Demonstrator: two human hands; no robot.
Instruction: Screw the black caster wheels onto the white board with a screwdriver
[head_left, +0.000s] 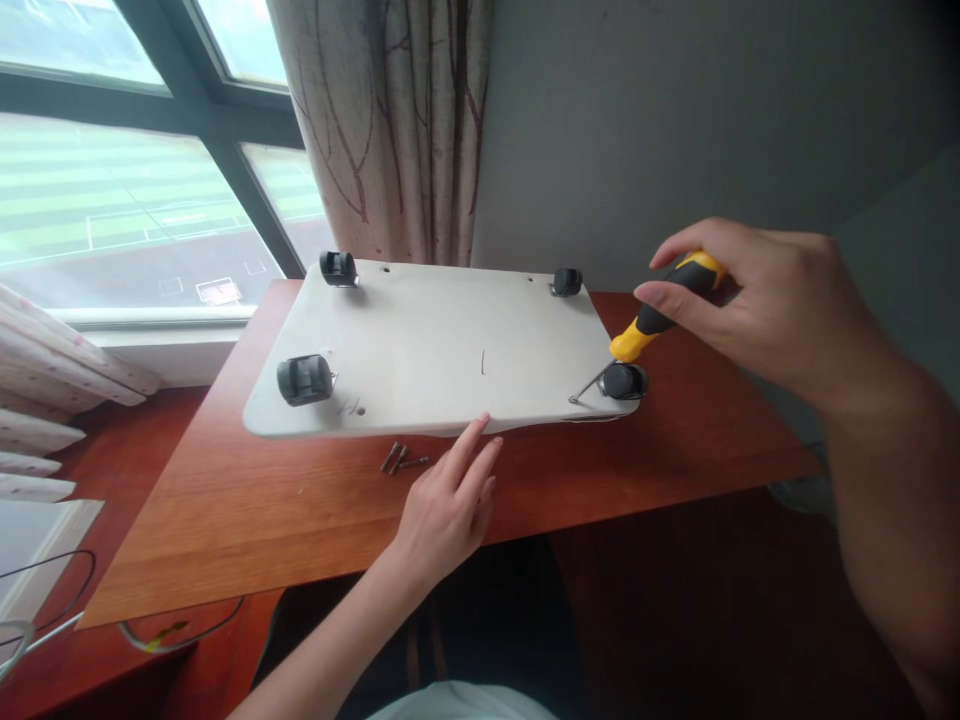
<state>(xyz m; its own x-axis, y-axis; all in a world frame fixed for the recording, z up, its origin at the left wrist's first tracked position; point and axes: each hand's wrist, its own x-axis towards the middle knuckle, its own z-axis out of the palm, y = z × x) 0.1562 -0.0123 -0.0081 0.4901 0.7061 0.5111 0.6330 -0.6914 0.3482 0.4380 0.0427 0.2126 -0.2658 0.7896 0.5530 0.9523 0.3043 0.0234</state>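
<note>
A white board (435, 340) with a black caster near each corner lies on the wooden table, wheels upward. My right hand (757, 300) grips the yellow and black handle of a screwdriver (651, 312). Its shaft slants down to the left, and the tip meets the board near its front right corner, beside the front right caster (624, 381). Whether a screw sits under the tip, I cannot tell. With fingers stretched out, my left hand (448, 500) touches the board's front edge at its middle. Several loose screws (401, 458) lie on the table left of my left hand.
The wooden table (225, 510) extends around the board. Other casters stand at the front left (304, 380), back left (338, 268) and back right (567, 282). Behind are a patterned curtain (390, 130), a grey wall and a window. Cables (180, 640) hang at the lower left.
</note>
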